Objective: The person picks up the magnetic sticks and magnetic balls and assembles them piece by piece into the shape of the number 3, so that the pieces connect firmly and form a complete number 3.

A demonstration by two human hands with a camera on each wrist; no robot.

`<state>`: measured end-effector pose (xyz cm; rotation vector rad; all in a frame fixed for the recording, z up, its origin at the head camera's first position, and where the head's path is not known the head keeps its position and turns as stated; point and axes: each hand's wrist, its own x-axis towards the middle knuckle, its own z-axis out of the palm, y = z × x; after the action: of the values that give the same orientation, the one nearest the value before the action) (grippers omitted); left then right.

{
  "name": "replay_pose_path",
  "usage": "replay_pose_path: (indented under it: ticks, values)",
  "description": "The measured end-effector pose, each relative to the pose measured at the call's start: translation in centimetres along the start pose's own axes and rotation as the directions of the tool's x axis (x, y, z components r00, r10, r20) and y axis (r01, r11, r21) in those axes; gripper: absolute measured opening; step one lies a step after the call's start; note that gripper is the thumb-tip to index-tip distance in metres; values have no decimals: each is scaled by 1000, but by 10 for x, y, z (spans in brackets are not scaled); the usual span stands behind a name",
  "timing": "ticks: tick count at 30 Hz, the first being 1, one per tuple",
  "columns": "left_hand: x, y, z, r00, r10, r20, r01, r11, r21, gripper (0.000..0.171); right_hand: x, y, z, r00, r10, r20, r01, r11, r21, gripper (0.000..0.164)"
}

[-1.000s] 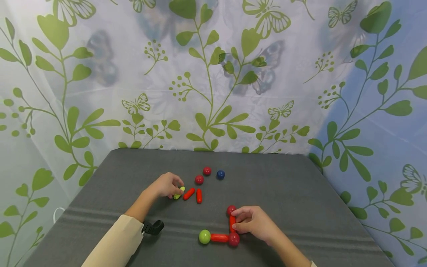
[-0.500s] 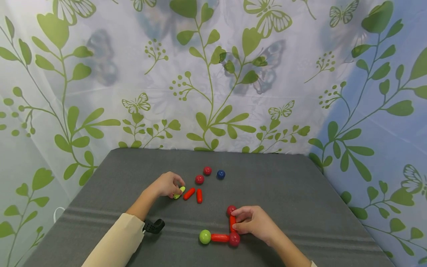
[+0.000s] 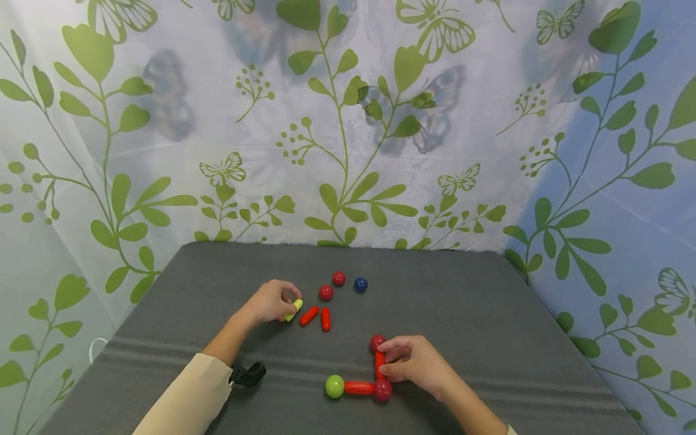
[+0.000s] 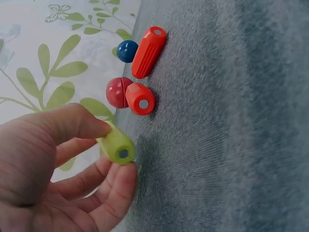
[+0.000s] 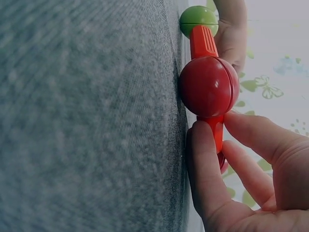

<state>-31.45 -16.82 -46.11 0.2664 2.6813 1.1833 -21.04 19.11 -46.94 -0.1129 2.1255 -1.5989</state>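
My left hand (image 3: 273,300) pinches a yellow-green magnetic rod (image 4: 116,145) between thumb and fingers; a grey metal disc shows on its end in the left wrist view. Near the front, my right hand (image 3: 418,365) holds a red magnetic rod (image 3: 379,364) of an L-shaped piece. That rod runs between a far red ball (image 3: 377,342) and a corner red ball (image 3: 383,389). From the corner, a second red rod (image 3: 359,388) reaches left to a green ball (image 3: 334,386). The right fingers partly cover the held rod.
Two loose red rods, a slanted one (image 3: 309,316) and a straighter one (image 3: 325,319), lie right of my left hand. Behind them are two red balls (image 3: 326,292) and a blue ball (image 3: 360,284). A patterned curtain (image 3: 348,121) borders the grey table (image 3: 462,290).
The yellow-green rod has shifted slightly up and away in my left fingers, and more of its far end shows. My right hand and the L-shaped piece stay put.
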Motion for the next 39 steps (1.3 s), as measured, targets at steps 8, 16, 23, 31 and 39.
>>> replay_pose_path:
  ticks: [8,16,23,31,39]
  values:
    - [-7,11,11,993,112,-37,-118,959,-259,25,0,-2,0,1000,-11,8,11,1000,-3,47]
    - [-7,29,32,993,107,42,-72,868,-492,27,-1,-3,0,1000,-16,3,16,1000,-5,47]
    - [-6,37,49,986,124,108,-26,767,-642,32,-1,-3,1,1000,-14,-9,14,1000,-9,46]
    - [-5,50,62,974,141,177,28,701,-712,42,-1,-4,1,1000,7,-16,-7,1000,-23,46]
    - [1,64,75,961,154,231,68,674,-736,43,-1,0,1,1000,-16,-1,16,1000,1,46]
